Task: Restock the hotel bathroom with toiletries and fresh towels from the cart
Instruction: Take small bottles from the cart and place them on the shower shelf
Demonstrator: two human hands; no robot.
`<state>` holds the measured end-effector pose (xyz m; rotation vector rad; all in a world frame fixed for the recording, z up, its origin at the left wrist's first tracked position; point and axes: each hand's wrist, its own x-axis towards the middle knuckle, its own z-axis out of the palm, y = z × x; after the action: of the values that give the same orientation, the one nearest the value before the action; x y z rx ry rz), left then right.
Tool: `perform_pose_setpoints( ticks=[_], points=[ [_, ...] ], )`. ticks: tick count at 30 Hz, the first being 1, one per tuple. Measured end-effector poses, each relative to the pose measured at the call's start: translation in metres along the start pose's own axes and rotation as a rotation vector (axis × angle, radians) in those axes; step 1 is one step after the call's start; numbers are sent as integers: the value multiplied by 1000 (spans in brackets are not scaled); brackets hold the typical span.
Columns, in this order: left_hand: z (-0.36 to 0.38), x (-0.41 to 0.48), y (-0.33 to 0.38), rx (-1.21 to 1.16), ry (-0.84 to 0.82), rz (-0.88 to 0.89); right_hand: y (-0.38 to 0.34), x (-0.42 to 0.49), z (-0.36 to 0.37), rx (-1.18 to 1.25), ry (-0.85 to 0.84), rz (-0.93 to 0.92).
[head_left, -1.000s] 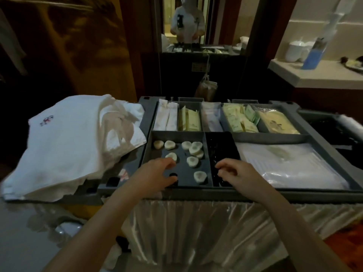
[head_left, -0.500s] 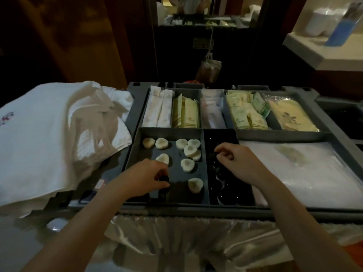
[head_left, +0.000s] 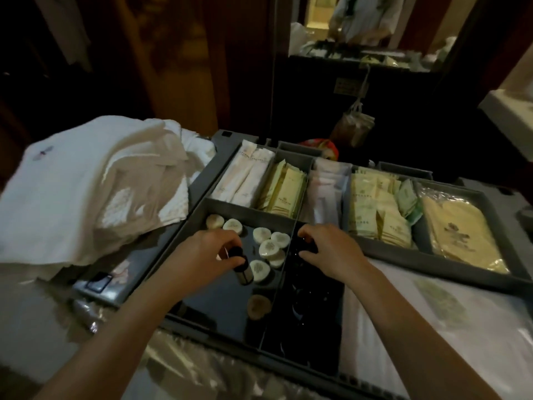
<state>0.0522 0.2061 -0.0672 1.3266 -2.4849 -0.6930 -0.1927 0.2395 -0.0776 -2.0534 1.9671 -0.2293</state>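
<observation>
- Gripping a small dark bottle (head_left: 243, 271) near its black cap, the left hand (head_left: 202, 255) has its fingers and thumb curled round it. The bottle hangs tilted over the soap compartment, toward the front-left corner of the cart tray (head_left: 178, 235).
- Round white soaps (head_left: 269, 249) lie loose in that compartment, mostly toward its far side, and one sits just beside the held bottle.
- The right hand (head_left: 331, 252) is down in the narrow dark compartment next to the soaps, its fingers curled among the stocked bottles (head_left: 311, 307). It is too dark to tell whether it holds one.
- Along the tray's far edge, from left to right, are:
  - long white packets (head_left: 248, 174)
  - yellow packets on edge (head_left: 288, 189)
  - clear-wrapped white items (head_left: 326, 192)
  - pale sachets (head_left: 372, 209)
  - a large yellow bag (head_left: 461, 235) at the far-right corner
- Plastic-wrapped white sheets (head_left: 432, 313) fill the tray's front-right part.
- Folded white towels (head_left: 86, 192) are piled just past the tray's left edge.
</observation>
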Motion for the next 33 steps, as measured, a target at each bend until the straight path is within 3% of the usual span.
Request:
perform_pose_setpoints(
  ticks=[9, 16, 22, 33],
  points=[
    [10, -20, 20, -57, 114, -147, 2, 12, 1, -160, -61, -162],
    [10, -32, 28, -38, 151, -218, 7, 16, -10, -79, -129, -215],
    [4, -40, 33, -12, 193, -244, -2, 12, -41, -14, -88, -262],
    [-43, -92, 46, 30, 409, -276, -77, -8, -93, 41, -29, -567]
  ],
)
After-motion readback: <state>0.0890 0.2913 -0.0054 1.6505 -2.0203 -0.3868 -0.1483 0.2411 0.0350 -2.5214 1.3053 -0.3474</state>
